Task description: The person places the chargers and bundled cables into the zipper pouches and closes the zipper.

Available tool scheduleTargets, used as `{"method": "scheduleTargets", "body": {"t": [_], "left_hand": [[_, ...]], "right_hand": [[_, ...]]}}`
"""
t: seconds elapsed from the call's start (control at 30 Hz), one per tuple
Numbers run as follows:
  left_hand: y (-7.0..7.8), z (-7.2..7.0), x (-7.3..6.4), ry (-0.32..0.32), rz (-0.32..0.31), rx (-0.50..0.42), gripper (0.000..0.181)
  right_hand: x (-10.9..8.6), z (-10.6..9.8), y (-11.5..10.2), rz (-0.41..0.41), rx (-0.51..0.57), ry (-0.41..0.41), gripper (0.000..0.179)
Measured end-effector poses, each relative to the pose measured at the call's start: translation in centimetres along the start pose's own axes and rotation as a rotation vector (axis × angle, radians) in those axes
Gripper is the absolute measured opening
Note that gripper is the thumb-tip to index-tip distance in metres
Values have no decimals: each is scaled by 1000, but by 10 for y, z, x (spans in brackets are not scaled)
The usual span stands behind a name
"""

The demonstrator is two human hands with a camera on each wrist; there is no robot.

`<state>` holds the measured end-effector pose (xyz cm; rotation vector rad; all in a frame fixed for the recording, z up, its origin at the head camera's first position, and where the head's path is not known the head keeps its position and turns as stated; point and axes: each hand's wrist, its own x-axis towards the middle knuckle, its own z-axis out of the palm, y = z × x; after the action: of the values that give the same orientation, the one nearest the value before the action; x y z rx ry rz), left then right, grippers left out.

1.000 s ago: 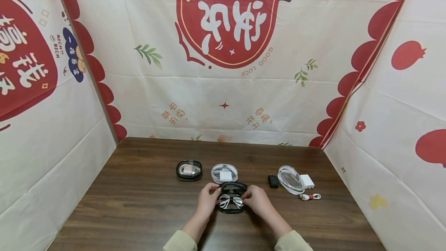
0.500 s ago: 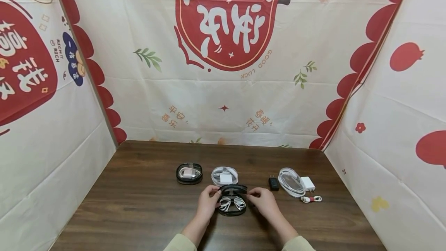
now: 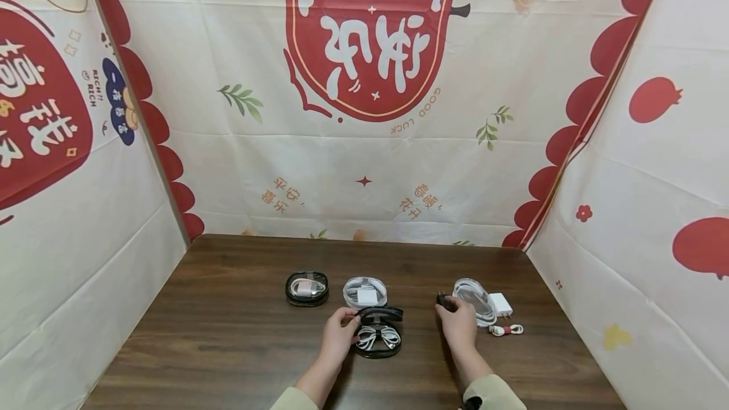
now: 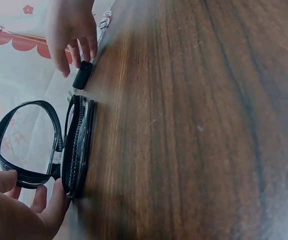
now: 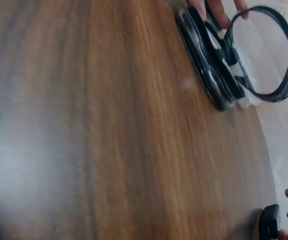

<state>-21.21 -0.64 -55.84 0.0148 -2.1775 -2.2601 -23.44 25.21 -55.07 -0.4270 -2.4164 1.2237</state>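
An oval black case (image 3: pixel 378 354) lies unzipped on the brown wood-grained worktop (image 3: pixel 228 334), a little right of the lower middle of the head view, its lid (image 4: pixel 47 106) raised and tilted back from the base. In the left wrist view the lid shows as a see-through panel framed by a thick glossy black band, and the base as a shallow tub with clear sides, dark edging and a toothed line along the upper rim. Inside the base sits a white cable (image 3: pixel 367 337), folded into a bow and gathered at its middle by a dark tie. The left hand (image 3: pixel 338 334) grips the case at its left end, thumb at the lid's band and fingertips lower, by the base. The right hand (image 3: pixel 460 324), right of the middle, is open over a small black charger (image 3: pixel 446 302), its thumb apart from the other fingers; the charger is a plain, matt, rounded block with prongs pointing up the frame. Just right of that hand are an oval clear case (image 3: pixel 474 301) with pale edges, a white charger (image 3: pixel 501 304) and a short white cable with a red tie (image 3: pixel 505 330). Farther left, a closed black-rimmed case (image 3: pixel 307 302) holds a pale pink charger (image 3: pixel 305 287) and a pale cable, while directly behind the open lid a white-rimmed case (image 3: pixel 347 294) holds a white block (image 3: pixel 367 297)
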Motion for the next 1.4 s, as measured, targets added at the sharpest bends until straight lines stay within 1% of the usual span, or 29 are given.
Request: {"method": "scheduleTargets", "body": {"t": [0.2,0.4,0.47,0.57,0.63,0.73,0.9,1.1,1.23,1.4], "left_hand": [[-2,0,1,2,-8,-4,13],[2,0,-1,2,-8,-2,11],[10,0,-5,-1,-4,-3,11],[28,0,-15,-4,5,-8,11],[36,-1,-20,-5,23,-7,11],[38,-1,-21,3,29,-2,11],[32,0,-16,1,16,-3,11],[5,0,-2,2,-8,-12,12],[1,0,0,2,-12,-18,13],[1,0,0,1,-16,-21,14]], "right_hand": [[9,3,3,23,-106,12,33],[10,2,0,34,-162,14,24],[11,1,0,39,-168,11,21],[9,0,1,44,-165,-13,20],[8,-1,2,53,-158,-29,20],[7,-2,3,51,-144,-53,21],[0,-3,6,7,-86,-78,22],[-14,-4,4,-58,-8,-163,26],[-22,-7,3,-81,24,-211,27],[-32,-11,-1,-95,58,-257,29]]}}
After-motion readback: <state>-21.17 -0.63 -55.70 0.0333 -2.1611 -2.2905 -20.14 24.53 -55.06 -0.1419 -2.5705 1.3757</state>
